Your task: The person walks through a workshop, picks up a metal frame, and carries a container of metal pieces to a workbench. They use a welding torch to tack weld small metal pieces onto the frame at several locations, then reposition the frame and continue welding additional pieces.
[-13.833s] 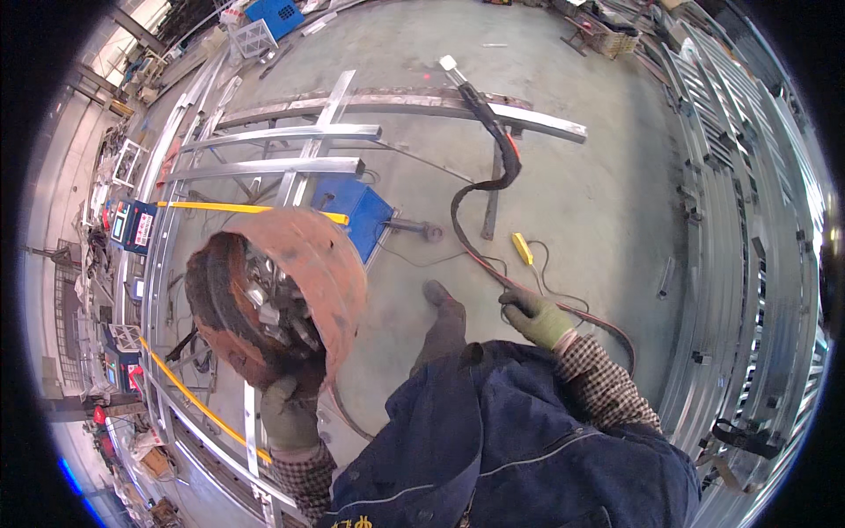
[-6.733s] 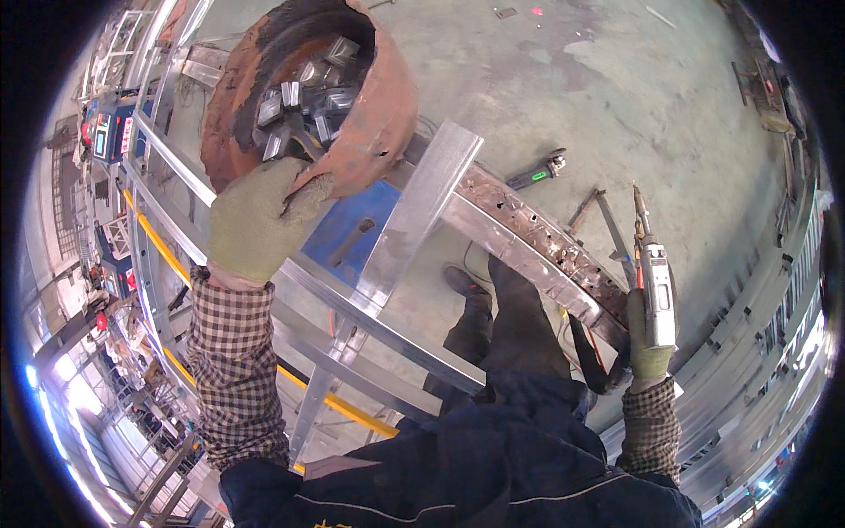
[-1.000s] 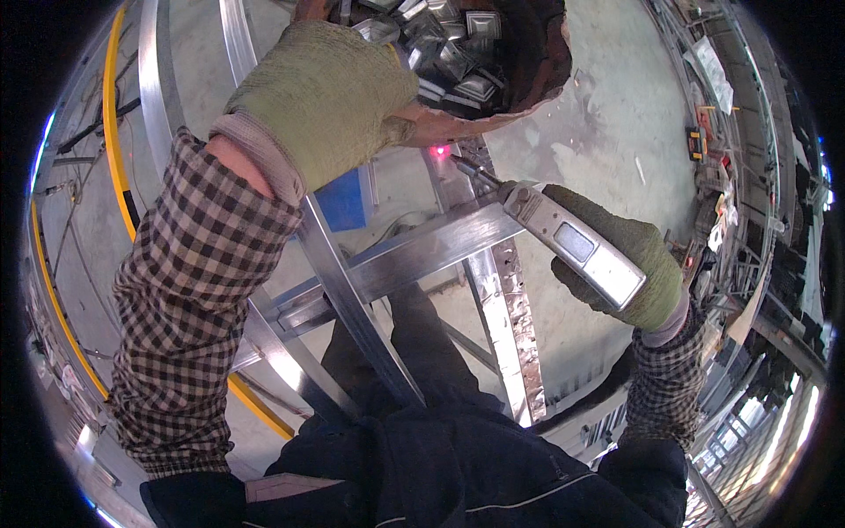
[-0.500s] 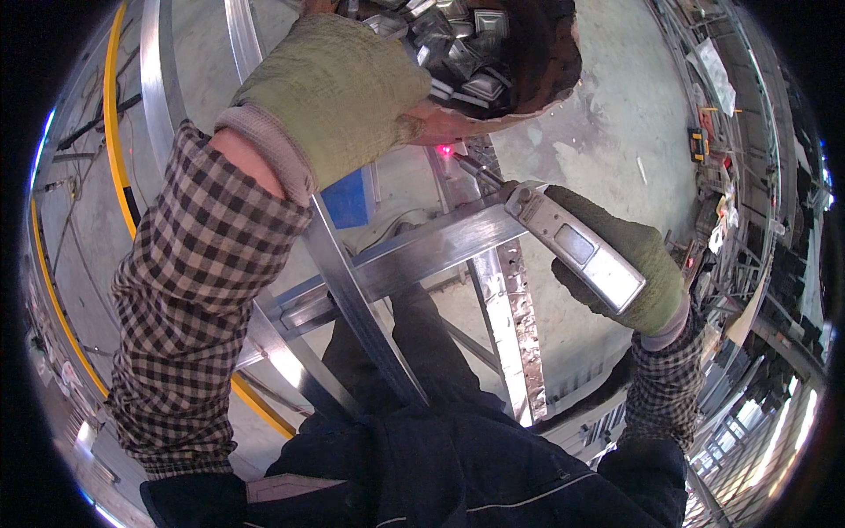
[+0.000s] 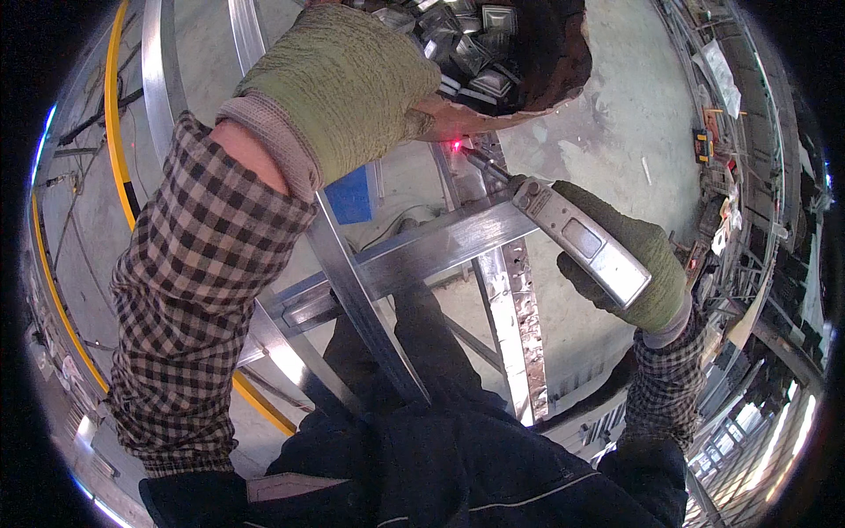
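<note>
My right hand [image 5: 638, 264], in a green work glove, is wrapped round a silver handheld laser welding gun [image 5: 585, 242]. The gun's thin nozzle points up and left, and a red light glows at its tip beside a flat metal bar [image 5: 469, 180]. My left hand [image 5: 348, 92], gloved the same way, is at the near left side of a brown, ragged-rimmed container [image 5: 519, 123]. Several shiny square metal caps [image 5: 495, 81] lie inside it. The left fingers are mostly hidden behind the glove's back, so whether they hold anything does not show.
A frame of bright square metal tubes [image 5: 449, 238] crosses in front of my body. A blue object [image 5: 349, 198] lies below it on the grey floor. Yellow edging [image 5: 113, 106] runs along the left. Metal stock and clutter [image 5: 726, 220] line the right side.
The container, both hands and the welding gun appear shifted slightly right in the picture. Both hands keep nearly the same pose, and the red light stays on at the nozzle tip.
</note>
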`<state>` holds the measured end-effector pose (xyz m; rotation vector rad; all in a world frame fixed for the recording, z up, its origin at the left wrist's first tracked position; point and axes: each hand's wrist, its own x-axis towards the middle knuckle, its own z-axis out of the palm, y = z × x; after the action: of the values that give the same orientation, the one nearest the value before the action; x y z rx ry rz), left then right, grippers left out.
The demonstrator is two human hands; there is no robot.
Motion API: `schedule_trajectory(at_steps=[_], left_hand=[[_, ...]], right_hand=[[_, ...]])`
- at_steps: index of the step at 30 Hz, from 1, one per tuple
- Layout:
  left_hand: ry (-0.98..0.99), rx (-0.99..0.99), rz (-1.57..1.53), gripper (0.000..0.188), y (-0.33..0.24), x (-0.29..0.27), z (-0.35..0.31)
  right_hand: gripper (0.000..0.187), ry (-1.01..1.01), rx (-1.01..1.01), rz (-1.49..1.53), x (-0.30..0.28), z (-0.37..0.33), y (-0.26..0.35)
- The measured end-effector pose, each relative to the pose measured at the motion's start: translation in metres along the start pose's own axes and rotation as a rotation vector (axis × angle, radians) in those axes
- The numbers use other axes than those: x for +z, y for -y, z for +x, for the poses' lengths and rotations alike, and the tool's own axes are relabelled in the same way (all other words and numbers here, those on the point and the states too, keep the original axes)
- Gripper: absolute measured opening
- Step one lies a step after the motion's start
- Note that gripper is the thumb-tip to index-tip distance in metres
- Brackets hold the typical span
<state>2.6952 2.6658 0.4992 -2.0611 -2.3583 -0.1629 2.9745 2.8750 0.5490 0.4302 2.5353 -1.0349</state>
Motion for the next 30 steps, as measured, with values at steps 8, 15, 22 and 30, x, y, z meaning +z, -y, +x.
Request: schedule_trajectory(at_steps=[8, 15, 22, 30], left_hand=[[-0.044, 0.025, 0.010, 0.027, 0.002, 0.004, -0.003], [-0.067, 0.005, -0.031, 0.028, 0.003, 0.005, -0.003], [0.012, -0.005, 0.016, 0.032, 0.006, 0.007, -0.004], [0.183, -0.136, -0.056, 0.026, -0.011, -0.012, 0.004]], right_hand=[[0.061, -0.073, -0.195, -0.027, 0.008, 0.004, -0.008], [0.064, -0.061, -0.159, -0.005, 0.007, 0.005, -0.009], [0.072, -0.053, -0.120, -0.143, 0.003, 0.004, -0.005], [0.070, -0.088, -0.123, -0.067, 0.004, 0.002, -0.001]])
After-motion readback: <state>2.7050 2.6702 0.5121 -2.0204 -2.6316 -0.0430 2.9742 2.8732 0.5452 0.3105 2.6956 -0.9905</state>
